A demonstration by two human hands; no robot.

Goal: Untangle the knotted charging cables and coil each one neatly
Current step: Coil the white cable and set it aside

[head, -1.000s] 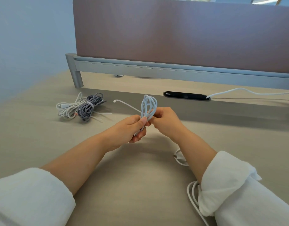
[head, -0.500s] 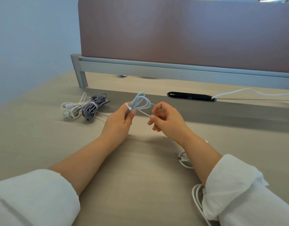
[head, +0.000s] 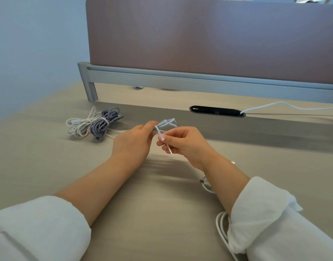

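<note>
My left hand [head: 132, 142] pinches a small coil of pale blue-white cable [head: 166, 123] above the desk's middle. My right hand [head: 184, 143] pinches that cable's loose white end [head: 166, 143], which runs from the coil down across my fingers. To the far left lie a coiled grey braided cable [head: 103, 123] bound with a white tie and a loosely bundled white cable [head: 79, 125] touching it. Another white cable [head: 221, 228] lies under my right forearm, partly hidden by the sleeve.
A black cable slot [head: 216, 111] sits in the wooden desk [head: 152, 213] at the back, with a white cord [head: 286, 106] running out to the right. A brown partition on a grey rail [head: 199, 82] closes the desk's far side.
The coil dropped from upright between both hands to lying flat in my left hand. My right hand let go of the coil, took the loose end and drew it toward me.
</note>
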